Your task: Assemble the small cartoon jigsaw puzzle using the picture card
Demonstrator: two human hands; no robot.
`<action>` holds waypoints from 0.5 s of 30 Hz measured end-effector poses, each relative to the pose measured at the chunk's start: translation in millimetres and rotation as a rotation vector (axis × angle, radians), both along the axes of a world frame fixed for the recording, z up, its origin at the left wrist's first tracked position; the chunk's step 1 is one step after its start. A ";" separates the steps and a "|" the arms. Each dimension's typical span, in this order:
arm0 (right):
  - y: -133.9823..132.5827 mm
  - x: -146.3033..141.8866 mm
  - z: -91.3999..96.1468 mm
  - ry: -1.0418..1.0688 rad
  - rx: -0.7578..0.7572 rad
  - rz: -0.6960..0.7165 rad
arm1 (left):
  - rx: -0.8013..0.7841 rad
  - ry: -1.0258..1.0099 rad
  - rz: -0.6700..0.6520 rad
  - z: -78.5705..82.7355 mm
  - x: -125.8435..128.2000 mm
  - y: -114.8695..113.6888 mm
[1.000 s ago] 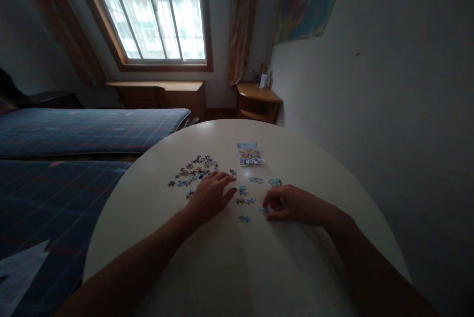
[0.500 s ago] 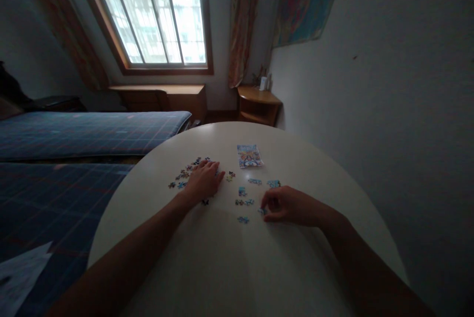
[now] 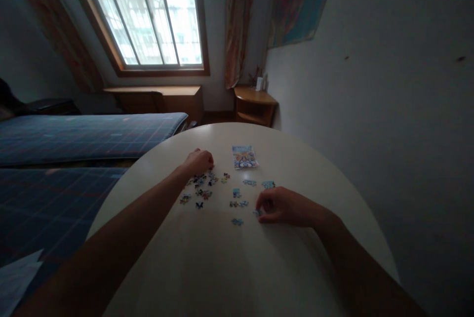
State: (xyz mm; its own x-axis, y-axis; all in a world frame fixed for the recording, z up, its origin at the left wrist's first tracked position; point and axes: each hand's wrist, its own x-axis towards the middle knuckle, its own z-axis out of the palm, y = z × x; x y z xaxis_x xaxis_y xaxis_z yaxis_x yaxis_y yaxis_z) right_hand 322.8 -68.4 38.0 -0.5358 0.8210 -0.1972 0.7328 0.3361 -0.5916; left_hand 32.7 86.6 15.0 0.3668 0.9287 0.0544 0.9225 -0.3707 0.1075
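Several loose jigsaw pieces [image 3: 202,186] lie scattered on a round white table [image 3: 237,262]. My left hand [image 3: 199,161] reaches over the far side of that pile with its fingers curled down onto the pieces. My right hand [image 3: 281,207] rests on the table with its fingertips pinched on a small blue piece [image 3: 256,213]. Between the hands lie a few separate blue pieces [image 3: 237,203]. A small printed picture card [image 3: 244,157] lies beyond them.
A bed with a blue checked cover [image 3: 81,132] stands left of the table. A wooden corner shelf [image 3: 255,104] and a low wooden bench [image 3: 155,95] sit under the window. The wall runs close along the right.
My left hand has moved from beside the blue pieces out to the far side of the pile, and the pile now lies nearer me. My right hand has stayed on its piece.
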 end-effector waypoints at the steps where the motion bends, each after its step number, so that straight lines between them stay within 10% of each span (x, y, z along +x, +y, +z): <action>1: 0.1 0.1 -0.1 -0.002 -0.001 -0.001 | -0.008 0.001 -0.006 0.1 0.8 0.9; 9: -0.6 -1.8 0.1 -0.008 0.001 -0.001 | 0.030 -0.093 -0.057 5.7 7.4 -7.9; 15: 2.6 10.0 3.0 0.024 0.019 -0.004 | 0.122 -0.261 -0.171 7.1 31.1 -55.0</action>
State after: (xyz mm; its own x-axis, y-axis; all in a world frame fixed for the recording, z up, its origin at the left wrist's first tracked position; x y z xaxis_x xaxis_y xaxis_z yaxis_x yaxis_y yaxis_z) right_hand 332.9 -65.8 41.1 -0.5371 0.8265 -0.1687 0.7199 0.3449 -0.6023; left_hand 63.8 31.6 22.1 0.4756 0.8359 0.2742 0.7933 -0.5422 0.2769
